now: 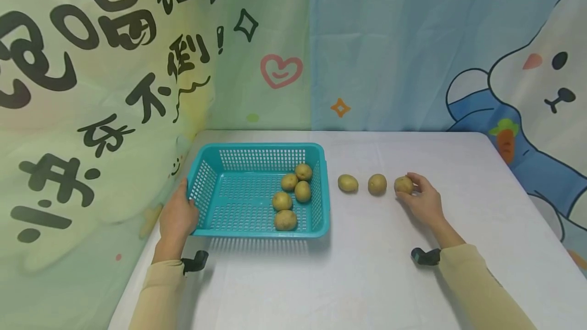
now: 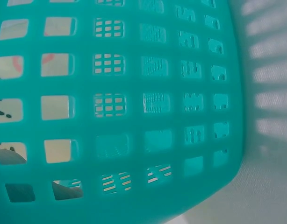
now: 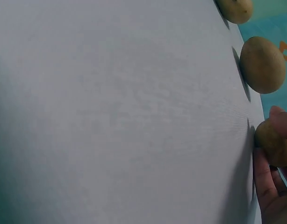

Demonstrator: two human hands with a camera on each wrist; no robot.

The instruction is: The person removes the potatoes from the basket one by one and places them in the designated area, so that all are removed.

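Observation:
A turquoise plastic basket (image 1: 257,235) stands on the table, several potatoes (image 1: 286,220) lying in its right half. My left hand (image 1: 178,214) grips the basket's left side; in the left wrist view the basket wall (image 2: 134,123) fills most of the picture. To the right of the basket three potatoes form a row. The potato (image 1: 348,183) nearest the basket and the middle potato (image 1: 377,185) lie untouched. Between thumb and fingers, my right hand (image 1: 424,200) holds the rightmost potato (image 1: 403,185), also seen in the right wrist view at the right edge.
A white cloth covers the table (image 1: 367,279). Behind it and along the left hangs a printed curtain (image 1: 275,24) with lettering and cartoon figures. A dark wrist camera (image 1: 425,256) sits at the right cuff, and another dark camera (image 1: 195,261) at the left.

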